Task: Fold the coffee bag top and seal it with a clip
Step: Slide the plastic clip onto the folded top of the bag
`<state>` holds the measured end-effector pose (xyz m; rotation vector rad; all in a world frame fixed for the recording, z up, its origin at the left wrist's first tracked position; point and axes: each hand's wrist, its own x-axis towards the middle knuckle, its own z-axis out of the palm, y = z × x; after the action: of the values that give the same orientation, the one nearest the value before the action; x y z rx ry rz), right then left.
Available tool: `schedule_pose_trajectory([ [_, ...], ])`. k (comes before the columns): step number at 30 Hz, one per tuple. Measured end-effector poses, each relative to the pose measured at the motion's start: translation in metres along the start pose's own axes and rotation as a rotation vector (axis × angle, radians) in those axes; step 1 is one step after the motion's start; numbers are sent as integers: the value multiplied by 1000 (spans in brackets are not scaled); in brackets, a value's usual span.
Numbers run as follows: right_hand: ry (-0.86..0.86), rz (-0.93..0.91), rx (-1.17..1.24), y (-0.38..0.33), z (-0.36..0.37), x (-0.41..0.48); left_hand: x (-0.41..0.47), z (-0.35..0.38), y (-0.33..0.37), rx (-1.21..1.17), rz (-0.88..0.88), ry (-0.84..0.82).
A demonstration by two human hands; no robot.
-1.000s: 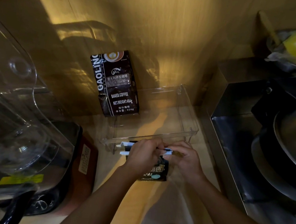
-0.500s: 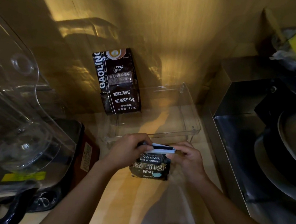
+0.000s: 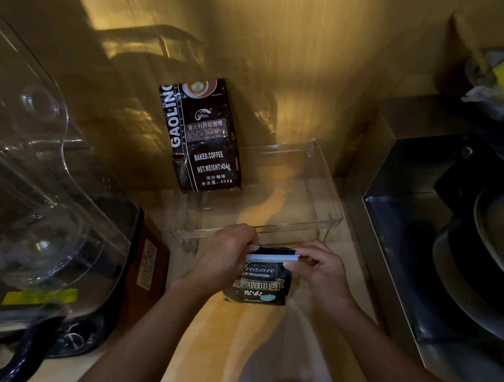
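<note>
While both hands [image 3: 222, 257] pinch, clip [image 3: 271, 255] seemingly level

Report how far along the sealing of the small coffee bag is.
Done: the top of the small coffee bag looks folded down, and the white clip lies across it. In hand: the left hand and right hand hold the clip's two ends, with the bag standing on the counter. Left: I cannot tell whether the clip has latched; after that, letting go.
</note>
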<state>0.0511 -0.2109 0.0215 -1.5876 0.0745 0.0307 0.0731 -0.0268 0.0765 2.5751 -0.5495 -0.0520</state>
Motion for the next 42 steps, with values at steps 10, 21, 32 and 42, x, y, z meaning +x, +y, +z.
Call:
schedule_pose_trajectory([
  [10,-59,35,-28,1,-6,-4,-10,4,-3,0,-32,-43],
  [21,-44,18,-70,-1,2,0,-13,-1,-19,-93,-43,-60],
  [32,-25,19,-72,-3,4,-4,-11,1,-12,-28,-44,-58],
  [42,-183,-187,-695,-23,7,5,-13,3,-8,94,18,-4],
])
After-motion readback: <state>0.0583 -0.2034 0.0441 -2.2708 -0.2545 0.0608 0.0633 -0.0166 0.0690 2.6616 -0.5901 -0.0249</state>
